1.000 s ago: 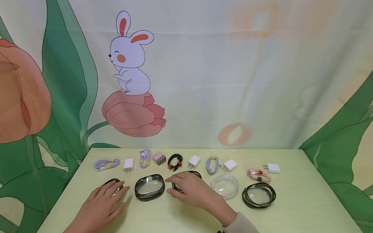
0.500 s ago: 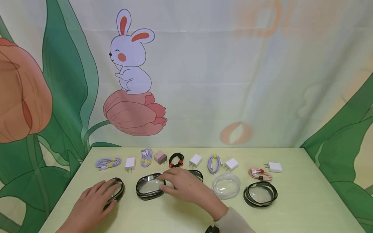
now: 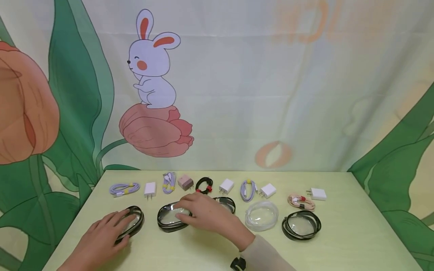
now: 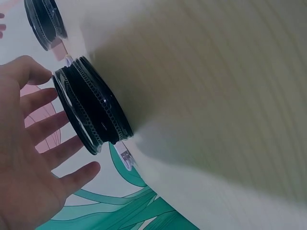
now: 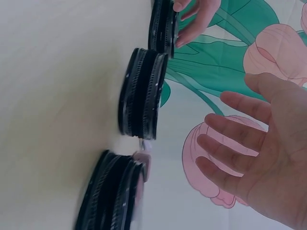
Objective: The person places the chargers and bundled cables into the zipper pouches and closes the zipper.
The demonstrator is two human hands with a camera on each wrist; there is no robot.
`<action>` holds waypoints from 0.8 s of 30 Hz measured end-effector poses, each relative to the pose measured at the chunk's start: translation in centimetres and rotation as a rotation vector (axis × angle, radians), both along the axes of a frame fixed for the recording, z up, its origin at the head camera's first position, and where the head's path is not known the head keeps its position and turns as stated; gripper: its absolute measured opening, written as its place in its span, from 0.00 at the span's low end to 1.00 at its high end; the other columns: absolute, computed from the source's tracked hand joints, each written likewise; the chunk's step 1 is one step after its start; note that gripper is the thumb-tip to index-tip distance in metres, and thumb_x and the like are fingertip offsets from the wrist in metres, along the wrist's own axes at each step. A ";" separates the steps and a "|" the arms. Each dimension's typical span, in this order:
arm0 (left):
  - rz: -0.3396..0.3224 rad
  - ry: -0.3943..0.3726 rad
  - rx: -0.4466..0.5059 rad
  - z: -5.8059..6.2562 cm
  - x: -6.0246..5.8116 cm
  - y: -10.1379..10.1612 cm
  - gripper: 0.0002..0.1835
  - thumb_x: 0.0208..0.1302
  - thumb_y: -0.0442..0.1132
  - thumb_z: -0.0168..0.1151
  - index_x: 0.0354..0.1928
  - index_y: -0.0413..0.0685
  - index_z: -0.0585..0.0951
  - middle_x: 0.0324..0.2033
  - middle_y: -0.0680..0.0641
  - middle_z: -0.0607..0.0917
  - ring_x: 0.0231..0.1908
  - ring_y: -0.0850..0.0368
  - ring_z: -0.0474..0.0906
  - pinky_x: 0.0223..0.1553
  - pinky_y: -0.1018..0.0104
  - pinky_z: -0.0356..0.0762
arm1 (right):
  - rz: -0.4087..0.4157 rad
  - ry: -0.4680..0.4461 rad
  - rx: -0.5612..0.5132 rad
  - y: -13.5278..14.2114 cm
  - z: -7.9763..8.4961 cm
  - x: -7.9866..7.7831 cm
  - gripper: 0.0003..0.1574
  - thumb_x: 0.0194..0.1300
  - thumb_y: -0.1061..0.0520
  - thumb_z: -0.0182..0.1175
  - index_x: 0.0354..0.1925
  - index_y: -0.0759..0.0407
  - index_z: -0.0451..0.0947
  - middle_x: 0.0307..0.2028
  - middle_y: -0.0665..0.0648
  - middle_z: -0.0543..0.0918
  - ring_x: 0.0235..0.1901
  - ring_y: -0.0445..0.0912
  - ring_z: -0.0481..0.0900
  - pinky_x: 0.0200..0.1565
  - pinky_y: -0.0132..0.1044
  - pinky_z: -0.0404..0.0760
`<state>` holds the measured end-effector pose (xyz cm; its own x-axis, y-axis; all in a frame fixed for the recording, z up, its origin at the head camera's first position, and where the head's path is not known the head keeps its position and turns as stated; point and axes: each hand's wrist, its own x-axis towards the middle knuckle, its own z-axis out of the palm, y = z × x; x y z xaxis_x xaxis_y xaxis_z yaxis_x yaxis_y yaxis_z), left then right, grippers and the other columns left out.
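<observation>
My left hand lies over the leftmost coil of black cable, fingers extended and spread. In the left wrist view the thumb tip touches the rim of that coil. My right hand reaches over the second black coil, covering its right end. The right wrist view shows the right hand palm visible, fingers loosely extended and apart from the coil. Clear film shines inside the coils. A third black coil is partly hidden behind the right hand.
Further right lie a clear-white coil and another black coil. Behind stands a row of small tied cables, among them a lilac one and a pink one, with white plugs and a pink plug. A printed curtain hangs behind the table.
My right hand has moved left from the third black coil to over the second. My left hand has come down onto the leftmost coil and shifted slightly left and toward me.
</observation>
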<state>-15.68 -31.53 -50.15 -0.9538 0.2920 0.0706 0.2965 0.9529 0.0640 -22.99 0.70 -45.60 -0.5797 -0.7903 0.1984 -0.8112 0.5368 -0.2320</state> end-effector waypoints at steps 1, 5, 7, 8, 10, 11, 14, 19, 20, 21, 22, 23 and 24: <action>-0.013 0.008 0.009 0.0 -0.1 -0.1 0.29 0.63 0.47 0.68 0.67 0.55 0.78 0.66 0.41 0.75 0.63 0.36 0.71 0.52 0.32 0.73 | 0.005 0.001 -0.004 -0.2 0.1 -0.1 0.25 0.79 0.39 0.49 0.63 0.46 0.80 0.59 0.47 0.83 0.61 0.43 0.78 0.64 0.37 0.73; -0.066 0.021 0.060 -0.1 -0.1 -0.3 0.30 0.59 0.38 0.68 0.66 0.50 0.78 0.65 0.39 0.76 0.60 0.35 0.74 0.49 0.37 0.78 | 0.031 0.021 -0.012 -1.0 0.6 -0.5 0.24 0.79 0.40 0.50 0.62 0.48 0.81 0.58 0.47 0.83 0.60 0.43 0.78 0.64 0.36 0.73; -0.081 0.018 0.079 -0.2 -0.2 -0.4 0.30 0.58 0.35 0.68 0.65 0.48 0.78 0.64 0.38 0.76 0.58 0.34 0.75 0.48 0.39 0.79 | 0.040 0.018 -0.009 -1.5 0.6 -0.7 0.24 0.79 0.41 0.50 0.62 0.48 0.81 0.58 0.47 0.83 0.61 0.42 0.78 0.64 0.35 0.73; -0.081 0.014 0.084 -0.2 -0.2 -0.4 0.30 0.58 0.34 0.67 0.65 0.47 0.78 0.64 0.37 0.76 0.58 0.34 0.75 0.48 0.39 0.79 | 0.040 0.017 -0.005 -1.7 0.7 -0.7 0.24 0.79 0.41 0.50 0.62 0.47 0.80 0.58 0.47 0.83 0.61 0.42 0.78 0.63 0.35 0.74; -0.074 0.010 0.083 -0.3 -0.3 -0.3 0.29 0.58 0.35 0.67 0.65 0.47 0.78 0.64 0.37 0.76 0.58 0.34 0.75 0.49 0.39 0.79 | 0.034 0.013 0.008 -2.2 0.9 -0.8 0.24 0.79 0.40 0.50 0.63 0.47 0.80 0.59 0.47 0.82 0.62 0.42 0.77 0.64 0.34 0.74; -0.070 0.010 0.079 -0.3 -0.3 -0.3 0.29 0.59 0.35 0.68 0.65 0.47 0.78 0.63 0.37 0.76 0.57 0.34 0.75 0.50 0.39 0.79 | 0.031 0.011 0.011 -2.4 0.9 -0.9 0.25 0.79 0.40 0.50 0.63 0.47 0.80 0.60 0.47 0.82 0.62 0.43 0.77 0.64 0.34 0.73; -0.056 0.017 0.065 -0.3 -0.4 -0.1 0.27 0.62 0.40 0.69 0.64 0.46 0.79 0.62 0.37 0.77 0.55 0.35 0.75 0.51 0.39 0.78 | 0.017 0.019 0.018 -3.2 1.3 -1.0 0.25 0.79 0.39 0.50 0.63 0.47 0.79 0.60 0.47 0.82 0.61 0.42 0.78 0.63 0.34 0.74; -0.028 0.046 0.061 -0.6 -0.5 0.4 0.26 0.62 0.45 0.72 0.61 0.43 0.81 0.57 0.35 0.79 0.48 0.36 0.76 0.48 0.41 0.78 | 0.001 0.004 0.023 -4.3 1.5 -1.2 0.25 0.79 0.39 0.49 0.64 0.46 0.79 0.59 0.47 0.82 0.60 0.41 0.78 0.62 0.32 0.75; -0.020 0.049 0.061 -0.6 -0.5 0.5 0.27 0.62 0.46 0.72 0.60 0.43 0.81 0.57 0.35 0.79 0.47 0.36 0.75 0.48 0.41 0.78 | -0.003 -0.004 0.023 -4.4 1.5 -1.3 0.26 0.79 0.39 0.49 0.64 0.46 0.79 0.60 0.47 0.82 0.60 0.41 0.78 0.61 0.32 0.75; -0.010 0.050 0.058 -0.7 -0.5 0.5 0.27 0.62 0.46 0.72 0.60 0.43 0.81 0.56 0.35 0.79 0.46 0.36 0.75 0.47 0.41 0.78 | -0.006 -0.008 0.027 -4.5 1.5 -1.3 0.26 0.79 0.39 0.49 0.64 0.46 0.79 0.60 0.47 0.82 0.60 0.40 0.78 0.61 0.32 0.75; -0.001 0.049 0.059 -0.7 -0.5 0.6 0.27 0.62 0.47 0.72 0.61 0.43 0.81 0.56 0.35 0.78 0.46 0.36 0.75 0.46 0.40 0.79 | -0.012 -0.010 0.030 -4.7 1.5 -1.3 0.26 0.79 0.38 0.48 0.64 0.46 0.78 0.60 0.47 0.82 0.60 0.40 0.78 0.61 0.32 0.75; 0.008 0.049 0.055 -0.7 -0.5 0.6 0.28 0.62 0.48 0.72 0.61 0.43 0.80 0.56 0.35 0.78 0.46 0.35 0.74 0.45 0.40 0.79 | -0.013 -0.007 0.034 -4.8 1.5 -1.3 0.26 0.79 0.38 0.48 0.64 0.46 0.78 0.60 0.46 0.82 0.60 0.40 0.78 0.61 0.32 0.75; 0.016 0.047 0.042 -0.7 -0.5 0.6 0.30 0.62 0.50 0.72 0.62 0.43 0.80 0.56 0.34 0.77 0.47 0.35 0.74 0.45 0.39 0.79 | -0.013 -0.008 0.035 -4.9 1.5 -1.3 0.26 0.79 0.38 0.48 0.64 0.46 0.78 0.60 0.46 0.82 0.60 0.40 0.78 0.61 0.31 0.75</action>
<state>-16.21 -30.89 -50.80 -0.9537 0.2725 0.1271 0.2847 0.9543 0.0907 -24.30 -4.21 -44.13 -0.5914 -0.7892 0.1654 -0.8023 0.5551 -0.2195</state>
